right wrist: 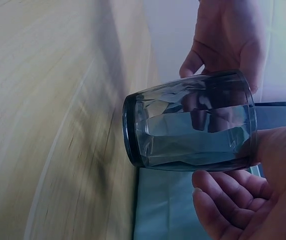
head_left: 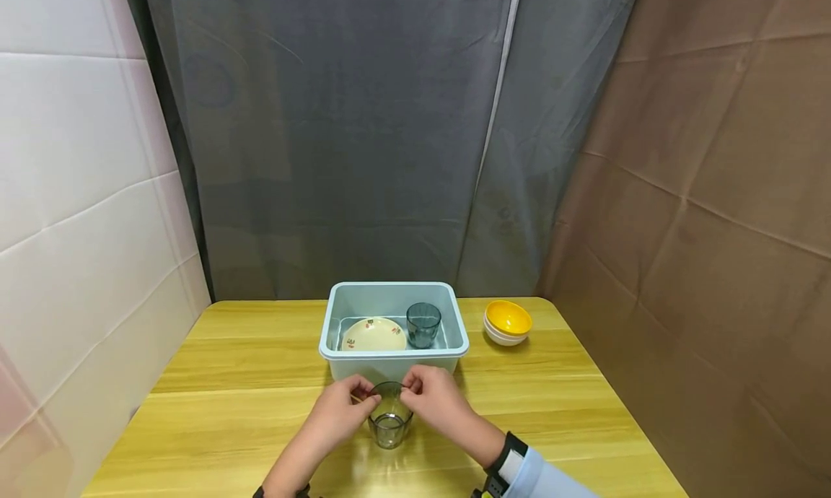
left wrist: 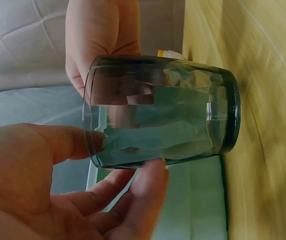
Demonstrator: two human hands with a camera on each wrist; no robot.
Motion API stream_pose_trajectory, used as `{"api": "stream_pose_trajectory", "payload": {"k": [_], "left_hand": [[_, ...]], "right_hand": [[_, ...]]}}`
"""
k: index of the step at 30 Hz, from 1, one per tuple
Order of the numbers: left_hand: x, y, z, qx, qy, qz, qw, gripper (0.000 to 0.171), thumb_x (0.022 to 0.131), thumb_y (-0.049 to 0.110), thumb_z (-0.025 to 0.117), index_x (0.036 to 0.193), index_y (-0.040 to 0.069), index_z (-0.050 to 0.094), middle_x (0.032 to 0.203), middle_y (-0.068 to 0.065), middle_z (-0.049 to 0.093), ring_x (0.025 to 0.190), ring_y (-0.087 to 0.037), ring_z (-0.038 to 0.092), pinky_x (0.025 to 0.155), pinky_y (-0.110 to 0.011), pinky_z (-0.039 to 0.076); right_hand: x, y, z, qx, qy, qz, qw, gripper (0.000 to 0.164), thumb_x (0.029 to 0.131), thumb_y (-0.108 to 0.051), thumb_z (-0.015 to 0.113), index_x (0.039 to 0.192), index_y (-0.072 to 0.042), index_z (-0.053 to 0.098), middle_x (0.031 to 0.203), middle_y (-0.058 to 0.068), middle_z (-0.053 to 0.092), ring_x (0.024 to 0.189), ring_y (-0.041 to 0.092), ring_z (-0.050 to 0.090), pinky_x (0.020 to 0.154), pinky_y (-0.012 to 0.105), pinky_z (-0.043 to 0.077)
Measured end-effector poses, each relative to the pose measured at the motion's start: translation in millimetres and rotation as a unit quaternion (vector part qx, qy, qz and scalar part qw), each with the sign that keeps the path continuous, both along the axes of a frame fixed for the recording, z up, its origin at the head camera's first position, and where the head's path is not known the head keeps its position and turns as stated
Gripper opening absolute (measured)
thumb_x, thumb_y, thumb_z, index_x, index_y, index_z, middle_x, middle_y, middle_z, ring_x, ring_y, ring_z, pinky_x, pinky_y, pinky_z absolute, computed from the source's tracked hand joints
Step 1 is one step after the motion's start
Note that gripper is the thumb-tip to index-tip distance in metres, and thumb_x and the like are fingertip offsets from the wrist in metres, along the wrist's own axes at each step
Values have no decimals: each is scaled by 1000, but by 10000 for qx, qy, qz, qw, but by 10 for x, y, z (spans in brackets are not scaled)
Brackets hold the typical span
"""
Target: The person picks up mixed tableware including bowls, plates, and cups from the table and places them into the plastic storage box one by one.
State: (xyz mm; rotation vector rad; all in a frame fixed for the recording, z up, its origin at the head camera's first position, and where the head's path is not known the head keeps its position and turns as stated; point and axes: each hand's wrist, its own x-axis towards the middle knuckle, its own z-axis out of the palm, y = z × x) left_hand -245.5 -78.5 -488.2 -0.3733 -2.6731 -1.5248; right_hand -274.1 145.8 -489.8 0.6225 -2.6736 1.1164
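A clear, grey-tinted drinking glass (head_left: 389,429) is upright near the front of the table, between both hands. My left hand (head_left: 345,408) pinches its rim on the left with thumb and fingers. On the opposite side, my right hand (head_left: 438,397) grips the rim the same way. Faceted sides show on the glass (left wrist: 158,117) in the left wrist view. In the right wrist view the fingers curl beside the glass (right wrist: 193,125), the thumb partly behind its rim. Whether its base touches the table I cannot tell.
Just beyond the hands stands a pale blue plastic bin (head_left: 394,354). It holds a cream plate (head_left: 374,335) with a floral pattern and a second tinted glass (head_left: 423,326). A yellow bowl (head_left: 508,317) sits stacked on white bowlware (head_left: 503,336) at the back right.
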Motion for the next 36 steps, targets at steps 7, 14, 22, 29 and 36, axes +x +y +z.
{"api": "stream_pose_trajectory", "payload": {"k": [7, 14, 22, 29, 36], "left_hand": [[7, 17, 1, -133, 269, 320, 9990, 12, 87, 4, 79, 99, 7, 78, 86, 3, 72, 74, -11, 67, 68, -32, 59], [3, 33, 6, -335, 593, 502, 9964, 13, 83, 0, 79, 94, 8, 79, 82, 5, 72, 79, -12, 69, 73, -37, 60], [-9, 10, 16, -371, 545, 427, 9969, 13, 84, 0, 78, 92, 9, 79, 82, 5, 72, 80, -12, 70, 71, -35, 60], [-9, -14, 45, -512, 519, 329, 9968, 12, 85, -1, 78, 92, 8, 78, 80, 5, 71, 77, -11, 68, 68, -32, 58], [-23, -53, 107, -658, 458, 231, 9965, 12, 86, -2, 78, 93, 7, 78, 81, 4, 71, 77, -12, 66, 65, -31, 57]], "right_hand": [[-11, -40, -24, -39, 51, -37, 10000, 2, 84, -9, 72, 84, -9, 74, 70, -13, 61, 64, 0, 53, 59, 23, 47], [0, -55, -6, -108, -89, -7, 9999, 1, 86, -9, 75, 86, -8, 74, 71, -12, 62, 65, 1, 54, 60, 23, 48], [12, -59, 0, -256, -236, 100, 9993, 5, 88, -8, 77, 86, -11, 74, 72, -10, 63, 65, 2, 55, 58, 23, 48], [29, -63, -1, -289, -438, 159, 9985, 10, 93, -11, 79, 87, -16, 73, 73, -9, 64, 64, 3, 56, 59, 24, 49], [49, -35, 22, -550, -720, 388, 9951, 18, 106, -26, 75, 90, -16, 73, 72, -7, 66, 63, 8, 63, 58, 25, 51]]}}
